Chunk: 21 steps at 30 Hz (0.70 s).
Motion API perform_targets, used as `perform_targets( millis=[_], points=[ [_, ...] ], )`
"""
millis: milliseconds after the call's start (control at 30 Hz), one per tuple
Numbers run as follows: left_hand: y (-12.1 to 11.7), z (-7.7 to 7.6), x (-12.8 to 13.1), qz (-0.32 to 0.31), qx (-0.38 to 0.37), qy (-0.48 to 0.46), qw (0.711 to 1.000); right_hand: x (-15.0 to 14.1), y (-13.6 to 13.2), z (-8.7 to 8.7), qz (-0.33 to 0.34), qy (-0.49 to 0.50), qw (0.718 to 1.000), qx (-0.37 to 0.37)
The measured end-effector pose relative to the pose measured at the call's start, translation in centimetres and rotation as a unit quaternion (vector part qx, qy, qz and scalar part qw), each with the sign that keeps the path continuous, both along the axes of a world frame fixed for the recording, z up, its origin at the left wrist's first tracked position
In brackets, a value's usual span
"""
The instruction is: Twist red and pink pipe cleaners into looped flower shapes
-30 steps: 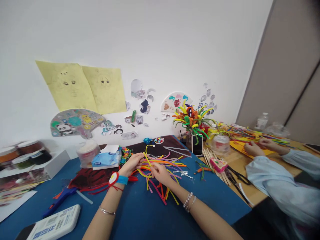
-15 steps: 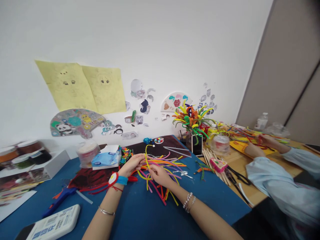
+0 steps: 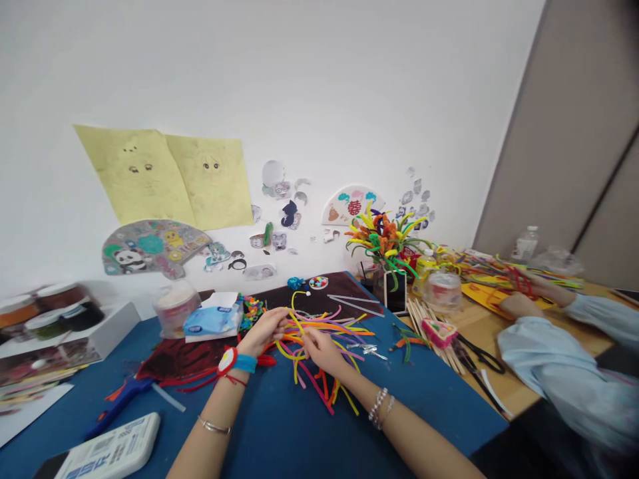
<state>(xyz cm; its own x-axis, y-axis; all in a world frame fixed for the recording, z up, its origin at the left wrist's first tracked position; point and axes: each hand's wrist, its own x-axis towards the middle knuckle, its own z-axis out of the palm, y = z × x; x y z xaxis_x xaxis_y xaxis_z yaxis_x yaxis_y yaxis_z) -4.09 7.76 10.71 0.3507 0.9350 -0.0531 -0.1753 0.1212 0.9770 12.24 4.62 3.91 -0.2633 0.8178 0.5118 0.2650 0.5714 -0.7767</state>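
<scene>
Between my two hands runs a yellow pipe cleaner (image 3: 296,322), its upper end bent over with a small white ball (image 3: 308,293) at the tip. My left hand (image 3: 268,328) pinches it near the bend. Closed on its lower part, my right hand (image 3: 322,349) sits slightly lower and to the right. Under and behind both hands spreads a loose pile of pipe cleaners (image 3: 324,392) in pink, yellow, orange and purple. Left of the pile lies a dark red cloth-like piece (image 3: 172,359).
A blue glue gun (image 3: 120,404) and a white case (image 3: 117,447) lie at front left, near a tissue pack (image 3: 213,318). A vase of pipe-cleaner flowers (image 3: 384,239), a propped phone (image 3: 395,293) and scissors (image 3: 482,352) are rightward. Another person's sleeves (image 3: 544,359) reach in at right.
My right hand has shifted slightly right, drawing along the yellow pipe cleaner. My left hand stays nearly in place. The whole view has shifted a little.
</scene>
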Motion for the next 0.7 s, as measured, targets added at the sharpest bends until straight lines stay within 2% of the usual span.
perform_targets(
  millis=[67,133,200,367,500,700],
  points=[
    [0.13,0.12,0.16,0.030,0.005,-0.092,0.995,-0.04,0.06,-0.04,0.003,0.014,1.000,-0.002],
    [0.24,0.22,0.25,0.034,0.008,-0.175,0.984,-0.11,0.05,-0.04,-0.009,0.024,1.000,0.005],
    [0.32,0.24,0.21,0.032,0.012,-0.218,0.975,-0.17,0.03,-0.04,-0.036,0.039,0.999,0.011],
    [0.49,0.01,0.01,0.074,0.022,-0.226,0.971,-0.15,0.19,-0.07,-0.072,0.071,0.995,0.008],
    [0.65,-0.25,0.14,0.125,0.028,-0.242,0.962,-0.25,0.19,-0.10,-0.090,0.055,0.994,0.028],
    [0.63,-0.69,0.33,0.168,0.024,-0.244,0.955,-0.51,-0.59,0.33,-0.090,0.030,0.994,0.060]
  ],
)
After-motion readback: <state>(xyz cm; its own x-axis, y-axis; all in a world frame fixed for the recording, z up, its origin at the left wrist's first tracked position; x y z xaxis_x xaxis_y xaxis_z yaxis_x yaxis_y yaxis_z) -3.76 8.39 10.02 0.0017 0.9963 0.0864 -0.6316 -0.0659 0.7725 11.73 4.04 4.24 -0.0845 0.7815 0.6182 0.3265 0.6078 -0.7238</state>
